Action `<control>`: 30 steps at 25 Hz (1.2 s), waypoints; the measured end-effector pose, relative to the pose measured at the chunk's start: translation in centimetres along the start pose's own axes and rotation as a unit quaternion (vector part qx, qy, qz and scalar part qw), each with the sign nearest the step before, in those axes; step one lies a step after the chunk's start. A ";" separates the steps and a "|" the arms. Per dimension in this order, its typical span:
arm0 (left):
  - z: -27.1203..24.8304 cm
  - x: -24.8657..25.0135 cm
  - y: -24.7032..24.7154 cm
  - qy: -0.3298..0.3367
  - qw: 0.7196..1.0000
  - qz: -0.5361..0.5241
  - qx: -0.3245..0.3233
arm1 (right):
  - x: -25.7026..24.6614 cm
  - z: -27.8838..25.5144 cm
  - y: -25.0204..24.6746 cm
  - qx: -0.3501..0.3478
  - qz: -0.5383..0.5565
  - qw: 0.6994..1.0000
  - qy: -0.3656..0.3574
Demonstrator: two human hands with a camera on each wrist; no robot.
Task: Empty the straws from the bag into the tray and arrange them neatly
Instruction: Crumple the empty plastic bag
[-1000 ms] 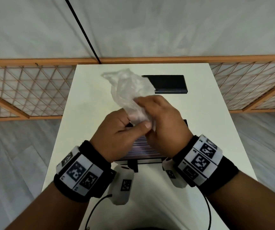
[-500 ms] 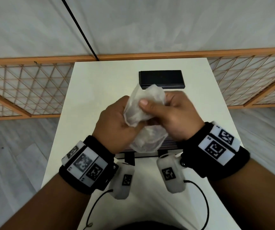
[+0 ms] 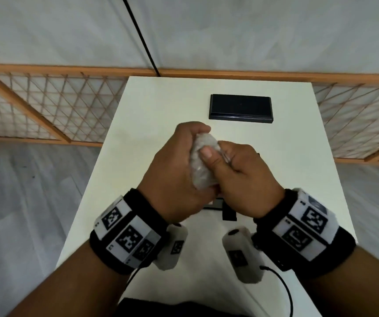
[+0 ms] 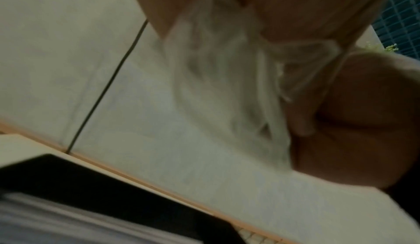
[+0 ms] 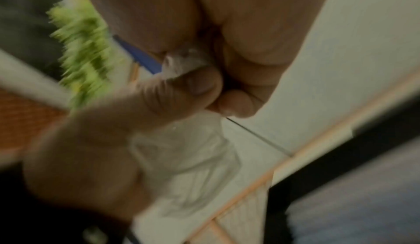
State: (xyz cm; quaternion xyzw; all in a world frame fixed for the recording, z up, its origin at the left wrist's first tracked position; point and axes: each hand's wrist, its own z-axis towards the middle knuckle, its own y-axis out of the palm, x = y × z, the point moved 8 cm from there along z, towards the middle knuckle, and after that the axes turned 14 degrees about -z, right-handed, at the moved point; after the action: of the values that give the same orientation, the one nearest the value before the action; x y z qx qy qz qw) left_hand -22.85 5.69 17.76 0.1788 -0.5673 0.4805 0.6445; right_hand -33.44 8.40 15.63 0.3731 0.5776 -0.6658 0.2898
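Note:
The clear plastic bag [image 3: 201,165] is crumpled into a small wad between my two hands, above the near middle of the white table [image 3: 138,138]. My left hand [image 3: 179,170] curls round it from the left. My right hand [image 3: 241,175] grips it from the right, thumb pressed on top. In the wrist views the bag [image 4: 227,86] [image 5: 188,167] hangs creased below the fingers. The black tray [image 3: 218,203] lies under my hands and is almost wholly hidden there. The left wrist view shows the tray [image 4: 79,181] with pale straws [image 4: 45,217] lying in it.
A black rectangular lid or tray [image 3: 241,108] lies at the far middle of the table. A wooden lattice fence [image 3: 46,106] runs behind and beside the table. Cables [image 3: 284,291] trail from my wrist cameras near the front edge.
The bag stood loose and puffed up a second ago; both hands have squeezed it down into a tight wad. My hands have shifted slightly away from me.

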 end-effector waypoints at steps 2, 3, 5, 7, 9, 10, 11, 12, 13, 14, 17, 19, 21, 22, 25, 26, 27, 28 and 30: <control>-1.0 -0.1 -1.5 0.052 0.998 0.032 -0.003 | 0.2 -0.4 3.6 -0.081 0.261 0.956 0.110; -1.5 -0.6 -2.1 0.057 0.997 0.045 -0.018 | -0.2 -0.7 5.7 -0.114 0.350 0.914 0.168; -2.2 -1.5 -3.0 0.059 0.994 0.070 -0.059 | -0.4 -1.2 9.1 -0.156 0.410 0.859 0.266; -3.2 -3.6 -6.0 0.006 0.993 0.097 -0.064 | -1.1 -1.1 11.4 -0.160 0.324 0.891 0.275; -4.4 -7.1 -10.0 -0.089 0.991 0.083 -0.053 | -2.7 -0.3 12.1 -0.115 0.071 0.981 0.141; -5.0 -8.5 -11.3 -0.114 0.990 0.063 -0.062 | -4.4 -0.3 12.6 -0.091 -0.086 0.991 0.047; -5.6 -9.3 -12.1 -0.113 0.989 0.048 -0.080 | -5.9 -0.3 14.0 -0.080 -0.176 0.981 -0.024; -6.1 -9.4 -12.5 -0.091 0.991 0.035 -0.093 | -6.7 -0.5 15.7 -0.102 -0.172 0.979 -0.048; -6.4 -9.3 -12.6 -0.063 0.993 0.018 -0.096 | -6.8 -0.6 17.0 -0.136 -0.123 0.983 -0.030; -6.8 -9.2 -13.0 -0.045 0.994 -0.005 -0.095 | -6.5 -0.5 18.4 -0.157 -0.030 0.987 0.023; -8.2 -8.7 -14.1 -0.041 0.994 -0.047 -0.086 | -5.0 -0.5 20.9 -0.147 0.211 0.946 0.197; -8.9 -8.3 -14.6 -0.059 0.993 -0.017 -0.098 | -5.1 -1.3 22.5 -0.182 0.269 0.910 0.257; -9.5 -8.3 -14.3 -0.107 0.985 0.030 -0.132 | -5.1 -2.2 23.2 -0.209 0.281 0.892 0.286; -9.7 -8.3 -14.2 -0.132 0.980 0.050 -0.143 | -4.9 -2.5 23.0 -0.211 0.257 0.901 0.278; -11.3 -8.7 -14.3 -0.188 0.969 0.105 -0.121 | -6.1 -3.5 20.8 -0.185 0.055 0.978 0.078; -11.9 -8.9 -14.2 -0.200 0.968 0.108 -0.108 | -7.1 -4.0 20.3 -0.166 -0.020 0.986 0.004; -12.4 -9.0 -13.9 -0.207 0.968 0.101 -0.096 | -7.5 -4.5 20.3 -0.162 -0.056 0.985 -0.028; -13.0 -8.9 -13.6 -0.209 0.969 0.095 -0.088 | -7.1 -4.9 20.5 -0.173 -0.049 0.983 -0.029; -13.5 -8.8 -13.2 -0.211 0.972 0.070 -0.070 | -6.1 -5.2 21.6 -0.197 -0.020 0.980 0.018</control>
State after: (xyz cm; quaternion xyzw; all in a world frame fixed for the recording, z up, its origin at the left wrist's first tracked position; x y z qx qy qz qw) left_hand -3.48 6.24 10.05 0.1906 -0.7340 0.4346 0.4858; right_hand -11.56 9.68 8.52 0.3084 0.7100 -0.5379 0.3338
